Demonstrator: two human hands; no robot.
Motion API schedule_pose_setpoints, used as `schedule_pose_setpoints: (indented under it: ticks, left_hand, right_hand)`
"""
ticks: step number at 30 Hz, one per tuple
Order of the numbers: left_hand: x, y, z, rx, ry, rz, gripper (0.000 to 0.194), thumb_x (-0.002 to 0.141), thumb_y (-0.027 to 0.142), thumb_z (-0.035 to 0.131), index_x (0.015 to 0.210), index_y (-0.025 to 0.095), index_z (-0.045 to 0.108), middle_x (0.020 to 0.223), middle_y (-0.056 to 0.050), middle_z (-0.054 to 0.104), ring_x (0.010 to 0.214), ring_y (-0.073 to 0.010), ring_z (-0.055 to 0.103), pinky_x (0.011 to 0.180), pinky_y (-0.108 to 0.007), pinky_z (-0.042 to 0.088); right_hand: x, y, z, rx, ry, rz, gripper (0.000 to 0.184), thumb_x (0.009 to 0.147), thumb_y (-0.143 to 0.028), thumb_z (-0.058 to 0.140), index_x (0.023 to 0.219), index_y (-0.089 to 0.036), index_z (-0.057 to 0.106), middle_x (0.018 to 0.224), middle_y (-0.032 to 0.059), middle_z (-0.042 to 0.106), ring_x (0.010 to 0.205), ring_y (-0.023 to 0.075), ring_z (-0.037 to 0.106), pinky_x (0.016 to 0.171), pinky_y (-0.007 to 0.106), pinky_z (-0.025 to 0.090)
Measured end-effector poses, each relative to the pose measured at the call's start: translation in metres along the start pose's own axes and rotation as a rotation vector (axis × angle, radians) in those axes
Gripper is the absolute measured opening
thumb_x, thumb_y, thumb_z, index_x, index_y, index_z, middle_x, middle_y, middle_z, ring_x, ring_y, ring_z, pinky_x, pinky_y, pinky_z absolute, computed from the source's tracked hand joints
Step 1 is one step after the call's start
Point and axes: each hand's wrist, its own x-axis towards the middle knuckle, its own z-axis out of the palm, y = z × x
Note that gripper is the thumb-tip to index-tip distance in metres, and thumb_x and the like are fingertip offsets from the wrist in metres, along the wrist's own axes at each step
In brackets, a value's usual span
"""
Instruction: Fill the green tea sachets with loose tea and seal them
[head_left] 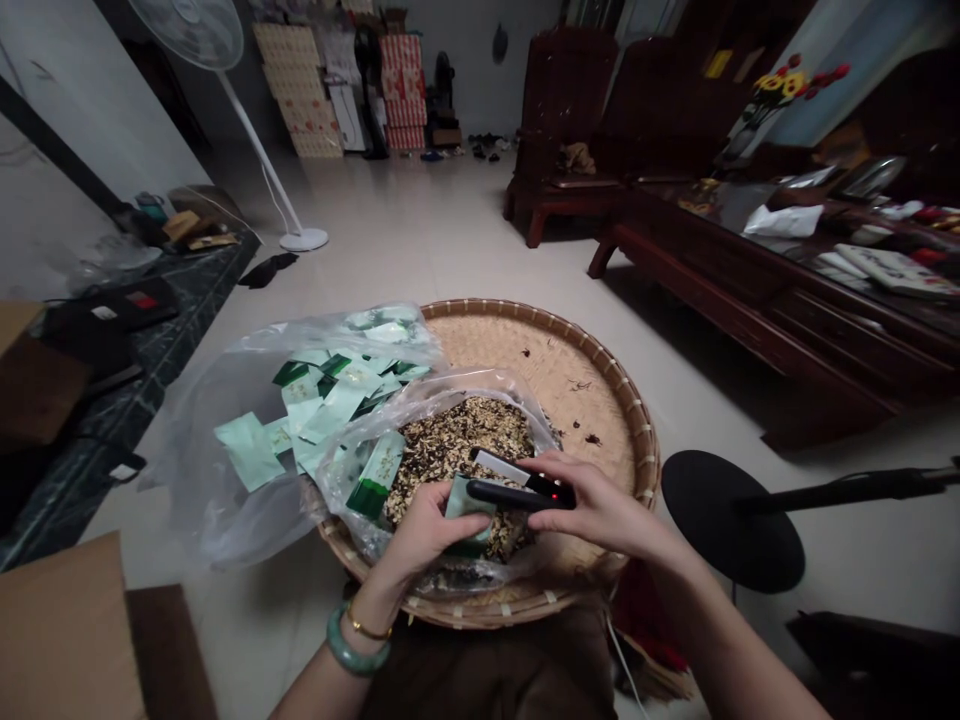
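My left hand (429, 532) pinches a small pale green sachet (463, 503) over the front of a round woven bamboo tray (600, 375). My right hand (600, 505) grips a black handheld sealer (517, 490) with a red light, its jaws closed across the sachet's top edge. Under both hands a clear plastic bag holds loose dried tea mix (457, 440). A second clear bag (247, 430) to the left is full of green and white sachets.
A dark wooden table (787, 290) and chairs stand at the right. A black round stand base (727, 520) sits beside the tray. A dark bench (97, 400) and cardboard box (67, 640) are at the left, a white floor fan (300, 238) behind.
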Motion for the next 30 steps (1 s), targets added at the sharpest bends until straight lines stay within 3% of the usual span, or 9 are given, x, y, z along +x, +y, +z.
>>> schedule_pose_setpoints:
  ticks: [5,9,15,19,24,30]
  left_hand:
    - [0.0,0.006,0.002,0.091,-0.003,0.072,0.03,0.058,0.029,0.077,0.082,0.011,0.073,0.077,-0.005,0.074,0.071,-0.02,0.065,0.07,-0.03,0.049]
    - [0.0,0.006,0.003,0.105,0.037,0.004,0.029,0.057,0.03,0.077,0.078,0.011,0.071,0.072,-0.004,0.072,0.065,-0.0181,0.062,0.061,-0.027,0.048]
    - [0.005,0.009,-0.001,0.136,0.055,-0.05,0.029,0.058,0.033,0.076,0.074,0.01,0.069,0.069,-0.006,0.071,0.063,-0.0193,0.063,0.059,-0.027,0.048]
    - [0.01,0.014,-0.005,0.197,0.045,-0.053,0.027,0.057,0.031,0.076,0.072,0.01,0.069,0.067,-0.004,0.069,0.061,-0.0181,0.061,0.057,-0.026,0.045]
    - [0.013,0.013,-0.008,0.093,0.055,-0.033,0.034,0.058,0.035,0.077,0.078,0.009,0.068,0.069,-0.004,0.069,0.061,-0.0167,0.06,0.059,-0.026,0.046]
    - [0.014,0.011,-0.005,0.141,0.097,-0.025,0.034,0.058,0.034,0.077,0.08,0.009,0.069,0.074,-0.006,0.07,0.065,-0.0182,0.061,0.061,-0.027,0.047]
  right_hand:
    - [0.009,-0.023,0.008,-0.053,-0.066,-0.02,0.043,0.077,-0.032,0.071,0.118,-0.023,0.065,0.107,0.0079,0.071,0.093,0.0246,0.065,0.083,0.036,0.049]
    - [0.013,-0.027,0.013,-0.04,-0.06,-0.017,0.03,0.081,-0.026,0.065,0.11,-0.023,0.069,0.098,0.0061,0.073,0.088,0.024,0.067,0.079,0.034,0.05]
    - [0.023,-0.02,0.016,0.001,0.004,0.018,0.033,0.08,-0.026,0.066,0.113,-0.023,0.068,0.103,0.0056,0.074,0.093,0.0256,0.067,0.084,0.037,0.05]
    - [0.033,-0.004,0.008,0.147,0.026,0.11,0.04,0.076,-0.033,0.069,0.114,-0.02,0.067,0.111,0.0072,0.071,0.1,0.0261,0.065,0.09,0.041,0.049]
    - [0.031,0.01,0.004,0.205,0.057,0.15,0.051,0.072,-0.036,0.074,0.118,-0.018,0.065,0.119,0.0087,0.067,0.108,0.0263,0.062,0.097,0.041,0.046]
    - [0.028,-0.002,0.02,0.098,0.03,0.091,0.038,0.077,-0.027,0.069,0.114,-0.019,0.067,0.108,0.007,0.072,0.099,0.0269,0.066,0.089,0.041,0.05]
